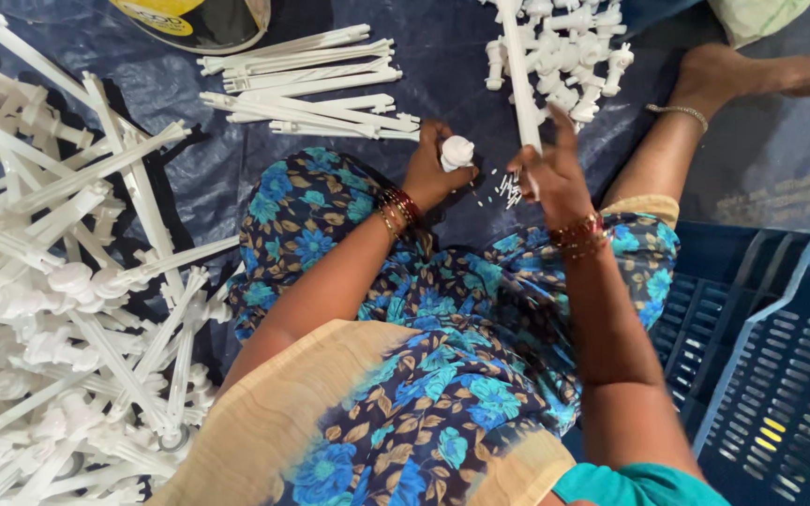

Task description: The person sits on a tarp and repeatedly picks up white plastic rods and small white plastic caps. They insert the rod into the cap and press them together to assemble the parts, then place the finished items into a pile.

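Dark blue tarp (236, 169) lying across floor under everything. Big heap of white plastic sprue frames (58, 300) spreading along left side. Blue slotted crates (780, 375) sitting near right, contents hidden. Bare stripped runners (311, 84) lying stacked far centre; loose white moulded parts (574, 56) piling far right. Round bucket (194, 21) with yellow label band showing at far top edge, inside unseen. Right hand (555, 178) closing around white runner stick (522, 84). Left hand (433, 169) curling shut, gripping small white knob-shaped part (457, 152) just above lap.
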